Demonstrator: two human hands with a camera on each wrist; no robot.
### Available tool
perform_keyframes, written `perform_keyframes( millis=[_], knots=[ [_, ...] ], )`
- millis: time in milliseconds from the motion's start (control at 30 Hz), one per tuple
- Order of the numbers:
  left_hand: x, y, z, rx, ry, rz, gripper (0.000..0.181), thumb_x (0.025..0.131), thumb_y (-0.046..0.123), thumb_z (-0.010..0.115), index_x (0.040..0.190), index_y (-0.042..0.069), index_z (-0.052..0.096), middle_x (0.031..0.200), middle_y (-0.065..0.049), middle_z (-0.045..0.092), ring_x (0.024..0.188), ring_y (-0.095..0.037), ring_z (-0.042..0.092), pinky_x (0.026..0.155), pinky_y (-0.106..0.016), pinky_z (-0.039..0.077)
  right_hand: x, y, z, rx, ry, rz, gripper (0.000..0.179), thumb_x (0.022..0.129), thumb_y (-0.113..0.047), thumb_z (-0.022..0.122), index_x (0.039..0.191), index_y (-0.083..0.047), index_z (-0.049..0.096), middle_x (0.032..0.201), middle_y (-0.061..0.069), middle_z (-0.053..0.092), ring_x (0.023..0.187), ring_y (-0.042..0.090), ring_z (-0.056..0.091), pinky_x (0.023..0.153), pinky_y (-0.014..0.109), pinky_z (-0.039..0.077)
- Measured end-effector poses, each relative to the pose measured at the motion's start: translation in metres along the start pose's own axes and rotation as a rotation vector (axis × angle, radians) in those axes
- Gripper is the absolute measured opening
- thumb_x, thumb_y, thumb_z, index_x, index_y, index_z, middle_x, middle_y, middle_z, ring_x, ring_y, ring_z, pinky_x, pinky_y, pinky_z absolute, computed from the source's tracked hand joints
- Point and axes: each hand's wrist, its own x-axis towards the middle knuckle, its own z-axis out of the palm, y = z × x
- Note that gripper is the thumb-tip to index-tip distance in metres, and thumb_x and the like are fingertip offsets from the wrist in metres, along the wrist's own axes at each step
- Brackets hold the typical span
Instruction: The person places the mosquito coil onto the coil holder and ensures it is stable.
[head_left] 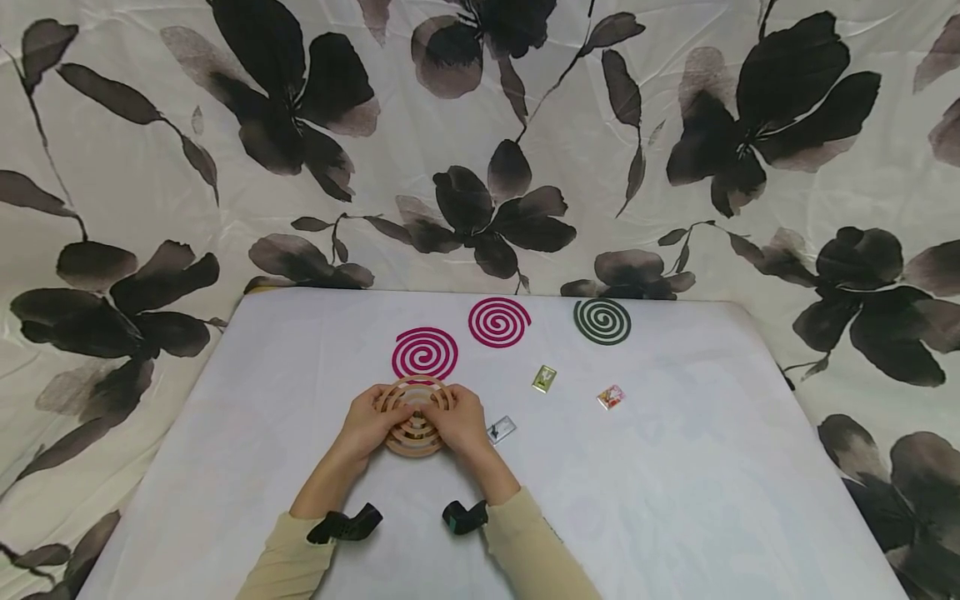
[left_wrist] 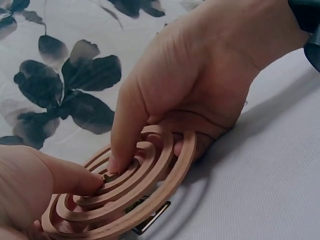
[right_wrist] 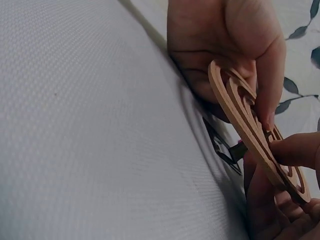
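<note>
Both hands hold a brown mosquito coil (head_left: pixel 415 451) just over the white table. My left hand (head_left: pixel 366 423) grips its left side, and my right hand (head_left: pixel 463 418) grips its right side. Both thumbs press near the coil's centre from above, while other fingers lie underneath. Under the coil, a small dark metal coil stand (left_wrist: pixel 155 218) shows in the left wrist view. Its thin frame (right_wrist: pixel 212 137) juts below the coil in the right wrist view, with a narrow tab at the centre. The coil partly hides the fingers beneath.
Two pink spiral coils (head_left: pixel 424 356) (head_left: pixel 498 322) and a dark green coil (head_left: pixel 602 322) lie toward the far edge. Small flat rectangular pieces lie to the right: silver (head_left: pixel 502 429), gold-green (head_left: pixel 544 379) and red (head_left: pixel 611 397). A floral cloth (head_left: pixel 480 217) hangs behind the table.
</note>
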Motion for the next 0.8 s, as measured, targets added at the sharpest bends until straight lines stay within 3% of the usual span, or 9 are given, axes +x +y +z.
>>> perform_keyframes(
  millis=[400,800],
  knots=[
    [-0.0011,0.001,-0.0046,-0.059,-0.038,0.013,0.048,0.089,0.016,0.072,0.128,-0.004,0.052,0.119,-0.016,0.059,0.101,-0.016,0.056,0.081,-0.021,0.046,-0.0014,-0.0005,0.0025,0.076,0.016,-0.032,0.02,0.082,-0.016,0.076,0.094,-0.004,0.067,0.083,0.0,0.064,0.074,0.009,0.056,0.062,0.023,0.048],
    [-0.0071,0.0036,-0.0038,-0.081,-0.054,0.033,0.045,0.086,0.014,0.075,0.123,-0.004,0.055,0.117,-0.016,0.06,0.1,-0.018,0.058,0.08,-0.024,0.049,-0.0092,-0.0009,0.0006,0.099,0.005,-0.046,0.017,0.084,-0.014,0.074,0.096,-0.004,0.065,0.084,0.002,0.064,0.074,0.009,0.059,0.062,0.023,0.05]
  ],
)
